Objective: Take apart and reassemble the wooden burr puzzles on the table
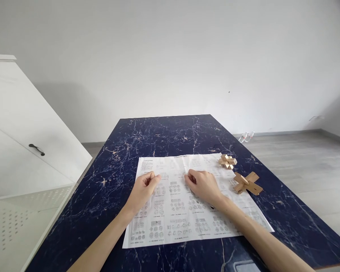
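Note:
A large white instruction sheet (177, 223), printed with rows of small puzzle diagrams, lies spread on the table. My left hand (145, 189) rests on its left half, fingers curled and thumb pointing inward, with nothing visible in it. Over the middle of the sheet, my right hand (204, 185) is closed in a loose fist, also with nothing showing. At the sheet's upper right corner sits a small wooden burr puzzle (228, 161). Nearer me, a flat-armed wooden cross puzzle (247, 183) overlaps the sheet's right edge. Neither hand touches the puzzles.
The dark blue marble-patterned table (164, 136) stands before a plain white wall. To the left are a white cabinet (25, 124) and a perforated white surface (25, 219). A partly seen light-outlined object (245, 266) lies at the table's near edge.

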Tool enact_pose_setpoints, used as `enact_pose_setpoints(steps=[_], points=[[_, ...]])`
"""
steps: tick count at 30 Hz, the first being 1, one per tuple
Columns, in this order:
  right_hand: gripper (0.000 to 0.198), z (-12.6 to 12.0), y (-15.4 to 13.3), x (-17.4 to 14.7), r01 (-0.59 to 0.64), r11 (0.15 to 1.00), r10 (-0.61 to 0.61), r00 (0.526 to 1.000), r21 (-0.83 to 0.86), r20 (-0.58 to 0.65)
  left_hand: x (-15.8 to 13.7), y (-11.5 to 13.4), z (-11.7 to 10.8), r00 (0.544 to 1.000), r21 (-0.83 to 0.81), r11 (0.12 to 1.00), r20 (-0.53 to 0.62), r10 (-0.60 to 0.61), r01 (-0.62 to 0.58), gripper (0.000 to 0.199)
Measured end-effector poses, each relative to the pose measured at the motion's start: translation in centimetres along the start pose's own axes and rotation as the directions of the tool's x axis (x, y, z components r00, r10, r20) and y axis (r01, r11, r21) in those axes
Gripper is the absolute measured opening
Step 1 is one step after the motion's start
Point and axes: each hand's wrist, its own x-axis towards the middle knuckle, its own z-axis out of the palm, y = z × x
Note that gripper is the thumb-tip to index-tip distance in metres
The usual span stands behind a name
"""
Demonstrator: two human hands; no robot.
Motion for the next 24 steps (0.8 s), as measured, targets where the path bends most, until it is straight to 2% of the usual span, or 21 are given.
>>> enact_pose_setpoints(steps=[24], points=[[0.034, -0.53, -0.13, 0.01, 0.041, 0.998, -0.042, 0.999, 0.052, 0.023, -0.14, 0.9, 0.1, 0.998, 0.102, 0.993, -0.02, -0.063, 0.064, 0.053]])
